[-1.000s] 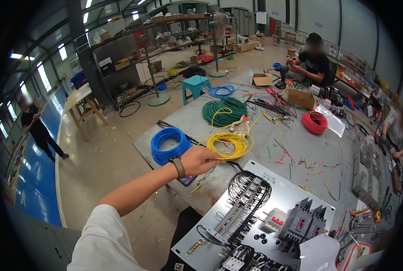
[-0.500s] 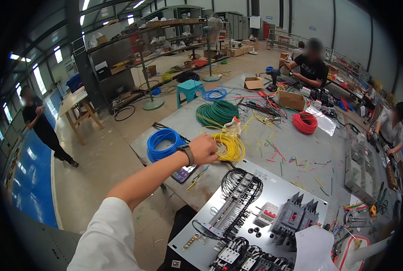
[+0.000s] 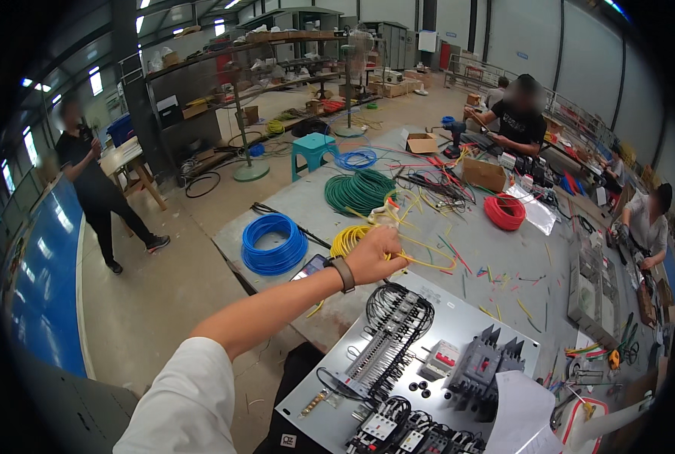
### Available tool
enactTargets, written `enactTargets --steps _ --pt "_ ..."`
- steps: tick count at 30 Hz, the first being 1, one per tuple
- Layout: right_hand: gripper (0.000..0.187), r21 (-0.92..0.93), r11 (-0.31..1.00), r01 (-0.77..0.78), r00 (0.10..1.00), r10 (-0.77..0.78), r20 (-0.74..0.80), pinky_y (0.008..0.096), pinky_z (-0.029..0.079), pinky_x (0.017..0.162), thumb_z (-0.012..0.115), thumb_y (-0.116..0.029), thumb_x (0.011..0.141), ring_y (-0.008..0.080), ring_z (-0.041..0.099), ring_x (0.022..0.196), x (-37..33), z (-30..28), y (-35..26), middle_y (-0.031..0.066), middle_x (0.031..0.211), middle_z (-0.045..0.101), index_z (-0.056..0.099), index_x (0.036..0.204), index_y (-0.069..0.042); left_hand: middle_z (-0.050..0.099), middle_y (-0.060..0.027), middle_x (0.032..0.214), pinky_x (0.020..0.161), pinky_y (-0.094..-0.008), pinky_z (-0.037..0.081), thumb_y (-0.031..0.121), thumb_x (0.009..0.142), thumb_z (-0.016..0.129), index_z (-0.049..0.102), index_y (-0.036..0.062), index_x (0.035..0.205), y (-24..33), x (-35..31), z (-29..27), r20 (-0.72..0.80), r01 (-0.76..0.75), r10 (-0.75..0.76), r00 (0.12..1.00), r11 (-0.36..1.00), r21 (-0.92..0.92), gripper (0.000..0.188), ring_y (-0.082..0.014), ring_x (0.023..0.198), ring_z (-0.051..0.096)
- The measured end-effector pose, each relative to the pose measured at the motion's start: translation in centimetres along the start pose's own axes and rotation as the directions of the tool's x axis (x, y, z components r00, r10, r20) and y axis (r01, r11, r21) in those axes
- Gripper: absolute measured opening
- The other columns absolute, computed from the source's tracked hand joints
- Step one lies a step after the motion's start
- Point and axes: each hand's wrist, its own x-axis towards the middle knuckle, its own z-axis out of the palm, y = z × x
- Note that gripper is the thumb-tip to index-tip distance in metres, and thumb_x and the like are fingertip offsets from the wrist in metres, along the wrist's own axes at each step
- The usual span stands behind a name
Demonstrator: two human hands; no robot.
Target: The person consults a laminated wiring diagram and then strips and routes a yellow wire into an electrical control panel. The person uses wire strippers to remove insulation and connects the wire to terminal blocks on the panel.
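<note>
My left hand (image 3: 379,255) reaches out over the table, its fingers curled closed on yellow wire. The coil of yellow wire (image 3: 346,240) lies right behind my wrist, and a loose loop of it runs out to the right of my fingers. A whitish cloth piece (image 3: 385,214) sits just beyond my knuckles. Below my hand lies a metal mounting plate (image 3: 447,306) with a terminal strip (image 3: 383,340), bundled black wires and dark circuit breakers (image 3: 477,363). A phone (image 3: 309,267) is partly hidden by my forearm. My right hand does not show.
Coils of blue (image 3: 274,261), green (image 3: 341,195) and red wire (image 3: 504,221) rest on the grey table. Wire scraps lie scattered to the right. A teal stool (image 3: 312,150) stands past the far edge. Co-workers sit at the right, and a person (image 3: 99,181) stands on the left.
My left hand has moved right, from the edge of the yellow coil to past it, drawing out a loop of yellow wire. The person on the left has come nearer.
</note>
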Motion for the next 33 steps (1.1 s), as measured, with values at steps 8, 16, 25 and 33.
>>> enactTargets --steps 8,16,25,33 --pt "0.079 -0.383 0.912 0.145 0.920 -0.267 -0.287 0.0459 0.042 0.121 0.074 -0.022 0.105 0.0415 0.056 0.141 2.0 0.1 -6.8 0.0361 0.156 0.053 0.034 0.166 0.009 0.050 -0.0081 0.076 0.070 -0.0434 0.036 0.026 0.088 0.089 0.047 0.0096 0.062 5.8 -4.9 -4.9 -0.042 -0.120 0.121 0.992 0.993 0.018 0.051 -0.0308 0.076 0.051" --pt "0.050 -0.156 0.513 0.844 0.503 -0.657 0.561 0.0447 0.054 0.108 0.054 -0.021 0.115 0.0330 0.071 0.116 2.3 8.8 -17.7 0.0202 0.126 0.072 0.048 0.158 0.005 0.050 -0.0057 0.079 0.070 -0.0410 0.035 0.026 0.082 0.095 0.040 0.0120 0.063 9.0 -10.3 -7.6 -0.053 -0.174 0.173 0.983 0.985 -0.005 0.060 -0.0288 0.076 0.048" --pt "0.030 0.188 0.307 0.933 -0.005 -0.512 0.859 0.0490 0.052 0.103 0.072 -0.017 0.099 0.0359 0.069 0.118 -0.1 29.6 -25.0 0.0165 0.121 0.076 0.074 0.125 -0.002 0.062 -0.0100 0.094 0.082 -0.0428 0.046 0.023 0.080 0.095 0.056 0.0088 0.073 9.7 -9.7 -8.4 -0.135 -0.148 0.159 0.978 0.985 0.088 0.041 -0.0325 0.091 0.060" --pt "0.020 0.387 0.811 0.439 0.387 -0.559 0.733 0.0264 0.039 0.053 0.067 -0.016 0.109 0.0027 0.049 0.060 -2.5 25.2 -28.7 -0.0029 0.066 0.053 0.077 0.118 0.000 0.067 -0.0178 0.125 0.104 -0.0490 0.050 0.010 0.086 0.078 0.067 0.0035 0.125 4.3 -13.3 -5.3 -0.191 0.136 -0.090 0.977 0.962 0.239 0.041 -0.0401 0.118 0.063"
